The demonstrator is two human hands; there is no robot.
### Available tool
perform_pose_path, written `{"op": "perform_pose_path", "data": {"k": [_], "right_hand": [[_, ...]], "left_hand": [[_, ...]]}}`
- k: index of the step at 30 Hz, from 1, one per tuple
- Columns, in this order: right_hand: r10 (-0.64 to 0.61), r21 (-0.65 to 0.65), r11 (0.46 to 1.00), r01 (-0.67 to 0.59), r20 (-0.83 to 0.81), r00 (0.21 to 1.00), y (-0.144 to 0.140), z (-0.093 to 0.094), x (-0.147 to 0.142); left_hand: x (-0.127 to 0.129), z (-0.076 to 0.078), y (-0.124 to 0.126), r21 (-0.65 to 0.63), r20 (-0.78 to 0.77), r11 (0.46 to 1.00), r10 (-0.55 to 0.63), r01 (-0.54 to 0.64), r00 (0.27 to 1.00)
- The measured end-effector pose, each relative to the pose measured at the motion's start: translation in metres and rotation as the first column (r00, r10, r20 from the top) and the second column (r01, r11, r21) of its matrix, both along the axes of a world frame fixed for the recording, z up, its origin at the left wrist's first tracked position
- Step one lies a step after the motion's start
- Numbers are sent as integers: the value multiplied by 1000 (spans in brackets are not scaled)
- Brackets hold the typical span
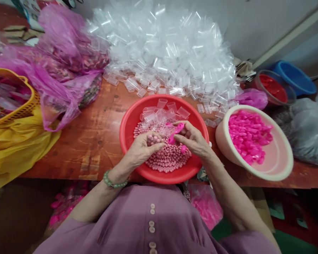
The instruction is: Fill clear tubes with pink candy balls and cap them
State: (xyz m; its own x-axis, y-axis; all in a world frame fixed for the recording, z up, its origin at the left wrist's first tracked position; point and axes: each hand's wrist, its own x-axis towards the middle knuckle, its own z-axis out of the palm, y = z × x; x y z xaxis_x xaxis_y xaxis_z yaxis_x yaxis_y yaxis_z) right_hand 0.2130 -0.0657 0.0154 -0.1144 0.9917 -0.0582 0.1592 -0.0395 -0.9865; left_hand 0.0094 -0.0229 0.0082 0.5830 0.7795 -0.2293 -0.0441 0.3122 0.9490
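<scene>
The left hand is cupped around a few pale beads, with a green bracelet at its wrist. The right hand pinches a hot-pink piece between thumb and fingers; a hot-pink ball sits just under those fingers, though whether it is joined to the piece is hard to tell. Below both hands is a red bowl of more beads, and just beyond the fingers clear tubes lie on them. Farther ahead of the hands rises a heap of such tubes. Right of the right hand, a cream tub holds pink parts. Well left of the left hand are a yellow basket and purple bags; past them, print on a sack is too blurred to read.
</scene>
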Motion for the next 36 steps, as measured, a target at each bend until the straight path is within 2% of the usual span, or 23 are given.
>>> {"op": "perform_pose_path", "data": {"k": [3,7,12,16,18,21,24,26,28,33,36], "right_hand": [[-112,3,994,113,-115,987,-1,-3,-13],[-193,84,974,210,-175,966,-3,-6,-33],[-204,215,949,229,-132,970,-4,-7,-54],[-296,285,913,294,-35,954,2,-1,-55],[-275,351,906,237,61,960,2,7,-49],[-189,380,922,75,275,943,-5,26,-35],[-76,310,943,-118,549,832,-13,41,-21],[-26,279,937,-210,654,756,-15,43,-16],[-24,300,923,-241,670,742,-14,40,-17],[-109,371,921,-118,537,837,-11,23,-31],[-151,433,896,-103,514,845,-11,17,-36]], "left_hand": [[7,1,-8,-30,3,999,31,-30,1000],[10,3,-11,5,37,982,189,-189,981],[4,0,-13,64,-36,946,321,-319,946],[0,-8,-10,125,-31,921,375,-369,927],[0,-10,-9,169,-35,918,370,-359,928],[-1,-8,-11,191,-56,922,352,-336,934],[0,-3,-14,162,-61,943,304,-291,951],[0,-1,-14,123,-46,954,280,-272,959],[1,0,-12,76,-17,959,276,-274,961],[0,-3,-10,6,53,959,283,-284,958],[-2,-4,-10,-32,86,956,292,-291,952]]}}
